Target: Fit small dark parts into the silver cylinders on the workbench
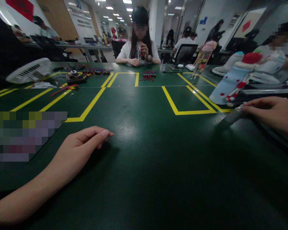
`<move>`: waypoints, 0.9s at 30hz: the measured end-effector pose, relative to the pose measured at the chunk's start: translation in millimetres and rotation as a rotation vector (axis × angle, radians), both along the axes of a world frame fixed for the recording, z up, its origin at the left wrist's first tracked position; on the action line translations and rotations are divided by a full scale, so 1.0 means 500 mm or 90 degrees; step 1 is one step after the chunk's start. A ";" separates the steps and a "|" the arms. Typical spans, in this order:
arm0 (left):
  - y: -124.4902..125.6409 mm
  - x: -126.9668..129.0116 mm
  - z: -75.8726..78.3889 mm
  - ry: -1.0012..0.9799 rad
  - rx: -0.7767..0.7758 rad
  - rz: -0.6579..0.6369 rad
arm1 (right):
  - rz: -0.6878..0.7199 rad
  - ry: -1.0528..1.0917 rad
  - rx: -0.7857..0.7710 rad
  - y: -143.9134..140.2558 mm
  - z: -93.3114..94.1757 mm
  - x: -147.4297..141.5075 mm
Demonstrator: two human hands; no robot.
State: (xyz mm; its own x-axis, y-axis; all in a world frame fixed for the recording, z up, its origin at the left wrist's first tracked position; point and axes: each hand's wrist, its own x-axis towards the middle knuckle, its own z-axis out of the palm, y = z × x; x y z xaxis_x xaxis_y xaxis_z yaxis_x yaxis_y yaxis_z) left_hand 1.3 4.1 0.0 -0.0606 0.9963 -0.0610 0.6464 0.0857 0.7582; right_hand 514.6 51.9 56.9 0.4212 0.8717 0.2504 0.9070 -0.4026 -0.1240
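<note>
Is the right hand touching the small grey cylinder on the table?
Touching: the head view shows the right hand with fingertips closed on the grey cylinder's end.

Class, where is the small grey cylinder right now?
The grey cylinder lies at the table's right side, touched by the right hand, just below the yellow tape box.

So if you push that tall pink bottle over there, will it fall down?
Probably yes. The pink bottle is tall and narrow and already looks tilted, so a push near its top would likely tip it. Its clear body seems to have something inside, so it may feel heavy. It looks round, so once down on the green table it could roll.
</note>
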 end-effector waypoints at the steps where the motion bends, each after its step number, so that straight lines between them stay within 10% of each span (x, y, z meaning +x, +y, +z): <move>1: 0.000 0.001 0.000 0.000 0.002 -0.001 | 0.004 0.006 -0.003 0.000 0.000 -0.002; 27: -0.006 -0.005 -0.002 0.000 0.003 -0.011 | -0.075 0.083 -0.008 -0.005 0.007 -0.020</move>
